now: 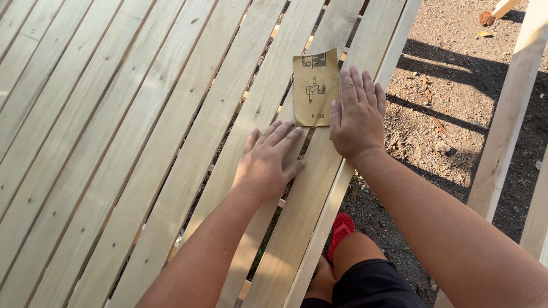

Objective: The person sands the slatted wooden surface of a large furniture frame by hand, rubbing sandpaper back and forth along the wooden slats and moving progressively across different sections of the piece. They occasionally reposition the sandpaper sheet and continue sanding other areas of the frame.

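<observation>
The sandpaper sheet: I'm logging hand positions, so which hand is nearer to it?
Right. The right hand lies flat on the slat right beside the sandpaper sheet, its thumb at the sheet's edge. The left hand rests flat on the slats just below the sheet's lower corner.

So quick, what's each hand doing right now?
Left hand: open, flat on the slats, holding nothing.
Right hand: open, flat on a slat beside the sandpaper, holding nothing.

Hands [311,142] flat — sandpaper [315,87], slats [171,142]
</observation>
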